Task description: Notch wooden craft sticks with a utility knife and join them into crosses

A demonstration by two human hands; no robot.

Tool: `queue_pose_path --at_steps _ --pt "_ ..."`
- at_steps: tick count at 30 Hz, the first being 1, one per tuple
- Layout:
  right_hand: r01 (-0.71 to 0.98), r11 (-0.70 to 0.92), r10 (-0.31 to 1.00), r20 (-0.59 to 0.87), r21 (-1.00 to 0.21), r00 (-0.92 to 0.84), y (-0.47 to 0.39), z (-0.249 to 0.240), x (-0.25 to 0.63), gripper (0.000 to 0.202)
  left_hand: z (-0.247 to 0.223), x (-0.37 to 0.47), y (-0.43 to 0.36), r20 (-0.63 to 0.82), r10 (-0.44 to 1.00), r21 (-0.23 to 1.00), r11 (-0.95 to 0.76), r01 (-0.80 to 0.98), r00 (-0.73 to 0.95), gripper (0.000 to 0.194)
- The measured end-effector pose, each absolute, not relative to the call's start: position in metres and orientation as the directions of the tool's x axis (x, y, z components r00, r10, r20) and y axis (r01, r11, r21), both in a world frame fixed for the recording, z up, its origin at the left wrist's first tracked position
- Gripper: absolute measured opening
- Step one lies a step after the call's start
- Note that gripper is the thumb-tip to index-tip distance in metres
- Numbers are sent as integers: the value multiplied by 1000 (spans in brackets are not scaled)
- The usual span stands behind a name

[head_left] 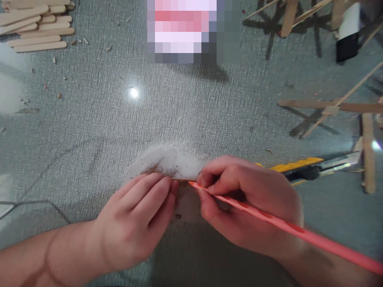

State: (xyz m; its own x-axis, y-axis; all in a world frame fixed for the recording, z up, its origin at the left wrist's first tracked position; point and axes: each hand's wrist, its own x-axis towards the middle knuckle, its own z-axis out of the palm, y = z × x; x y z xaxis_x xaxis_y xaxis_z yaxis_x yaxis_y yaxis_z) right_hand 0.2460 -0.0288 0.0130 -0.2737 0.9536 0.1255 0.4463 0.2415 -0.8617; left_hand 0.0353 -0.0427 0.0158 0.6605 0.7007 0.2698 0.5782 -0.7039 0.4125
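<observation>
In the lower middle, my left hand (pixel 137 215) pinches a thin wooden stick (pixel 183 180) that lies level between both hands. My right hand (pixel 251 203) is closed around a red-pink pencil (pixel 263 215), whose tip rests at the stick. The right thumb and forefinger are also close to the stick's right end; whether they grip it too, I cannot tell. Under and behind the stick is a pale worn patch (pixel 179 159) with dark specks. A yellow utility knife (pixel 302 169) with its blade showing lies just beyond my right hand.
Wooden craft sticks (pixel 38 26) are piled at the upper left. Joined sticks (pixel 332 107) stand or lie at the right, with more at the upper right near a black and white object (pixel 348 34). A pixelated object (pixel 182 28) is at the top. Small scraps dot the grey table (pixel 98 107).
</observation>
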Motion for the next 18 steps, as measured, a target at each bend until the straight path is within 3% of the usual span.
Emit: queue_pose_path --at_steps 18 --pt "447 264 944 133 -855 -303 -30 11 246 24 16 37 -43 258 709 433 -692 577 656 12"
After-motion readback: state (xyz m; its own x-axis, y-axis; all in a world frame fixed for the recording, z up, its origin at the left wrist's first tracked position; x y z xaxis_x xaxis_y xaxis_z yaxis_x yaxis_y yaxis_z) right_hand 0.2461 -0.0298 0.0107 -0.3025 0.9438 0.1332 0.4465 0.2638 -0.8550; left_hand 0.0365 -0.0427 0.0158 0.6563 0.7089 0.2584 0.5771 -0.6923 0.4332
